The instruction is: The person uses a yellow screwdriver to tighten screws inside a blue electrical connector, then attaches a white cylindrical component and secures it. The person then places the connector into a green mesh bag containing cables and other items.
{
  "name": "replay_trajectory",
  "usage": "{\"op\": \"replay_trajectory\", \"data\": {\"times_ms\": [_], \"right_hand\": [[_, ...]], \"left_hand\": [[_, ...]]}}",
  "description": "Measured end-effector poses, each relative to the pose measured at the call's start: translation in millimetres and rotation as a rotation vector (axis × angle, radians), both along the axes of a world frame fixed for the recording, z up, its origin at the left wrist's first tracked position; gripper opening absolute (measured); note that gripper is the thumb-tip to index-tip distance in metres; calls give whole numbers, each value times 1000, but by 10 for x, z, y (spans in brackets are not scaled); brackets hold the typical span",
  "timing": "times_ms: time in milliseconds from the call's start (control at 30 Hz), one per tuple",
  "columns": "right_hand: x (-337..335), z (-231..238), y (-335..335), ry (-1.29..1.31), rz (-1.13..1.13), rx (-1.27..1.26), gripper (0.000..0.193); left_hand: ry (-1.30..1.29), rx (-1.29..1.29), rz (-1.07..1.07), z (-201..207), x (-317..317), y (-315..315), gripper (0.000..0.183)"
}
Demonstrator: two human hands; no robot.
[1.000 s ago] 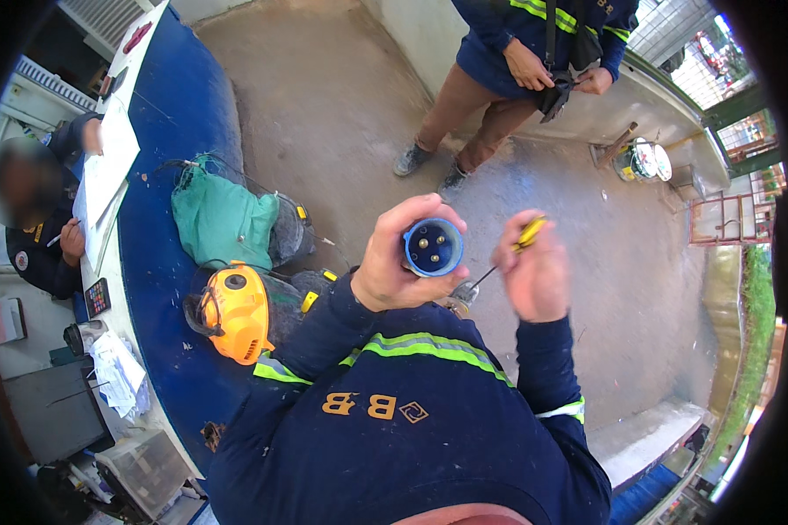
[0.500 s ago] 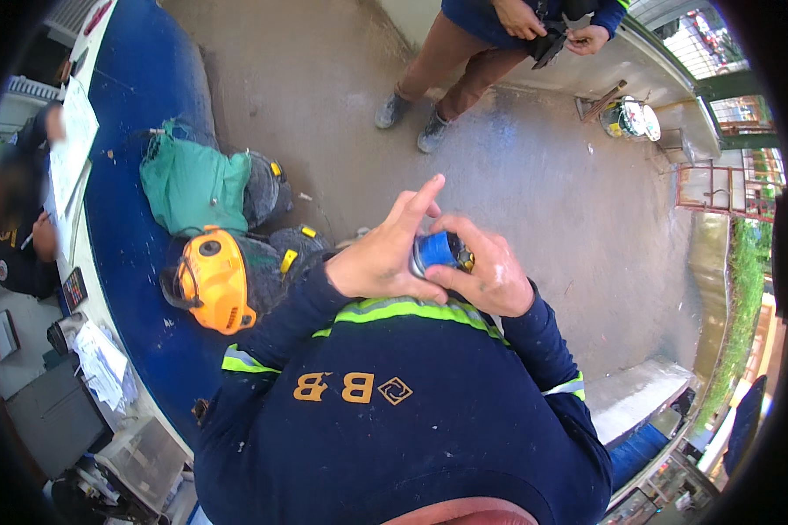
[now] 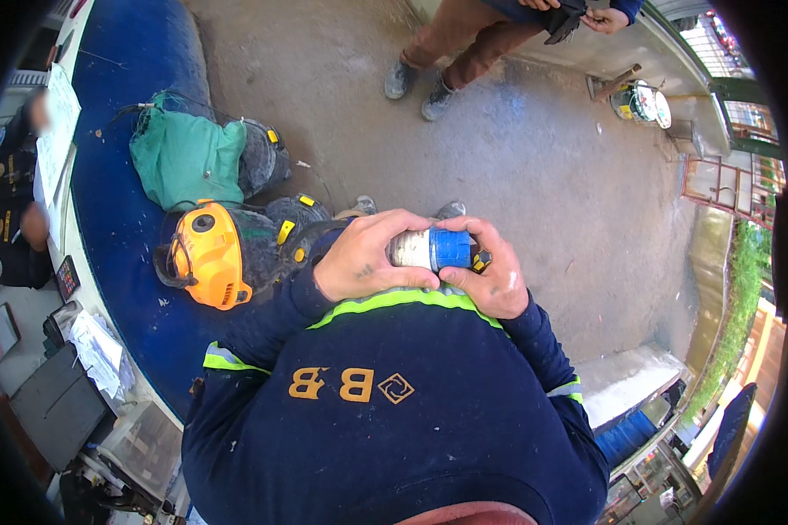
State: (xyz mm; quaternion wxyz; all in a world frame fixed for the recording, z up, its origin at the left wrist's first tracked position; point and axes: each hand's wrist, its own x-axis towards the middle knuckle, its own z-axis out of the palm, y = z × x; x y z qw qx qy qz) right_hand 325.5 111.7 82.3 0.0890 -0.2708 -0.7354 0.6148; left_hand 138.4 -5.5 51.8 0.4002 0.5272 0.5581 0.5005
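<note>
In front of my chest I hold a short blue-and-white cylinder [image 3: 451,248] lying sideways, and its exact kind is unclear. My left hand [image 3: 368,256] is closed around its white end. My right hand [image 3: 501,273] grips the blue end, thumb below and fingers over the top. Something small in black and yellow [image 3: 481,260] shows beside the right palm; whether it belongs to the cylinder is hidden. To the left, near my left forearm, an orange helmet [image 3: 212,254] rests against dark bags [image 3: 263,162] with yellow buckles.
A green cloth bag [image 3: 188,157] lies on the blue surface [image 3: 118,254] at left. Beyond stands a counter with papers [image 3: 57,131], where a person sits. Another person stands ahead, handling a black item [image 3: 566,19]. Buckets [image 3: 643,103] are at the far right wall.
My left hand has come down from spread fingers and closed on the cylinder, whose white end now shows. The view has shifted slightly.
</note>
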Motion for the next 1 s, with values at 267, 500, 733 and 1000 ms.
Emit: {"op": "replay_trajectory", "data": {"times_ms": [267, 500, 733, 1000], "right_hand": [[-58, -15, 75, 217, 56, 256, 54], [-146, 91, 136, 227, 99, 295, 54], [-199, 73, 139, 311, 114, 353, 59], [-286, 223, 270, 251, 283, 469, 60]], "left_hand": [[-74, -9, -29, 56, -100, 116, 65], [238, 312, 64, 63, -107, 148, 67], [100, 234, 41, 182, -195, 169, 68], [-368, -21, -36, 72, -199, 129, 75]]}}
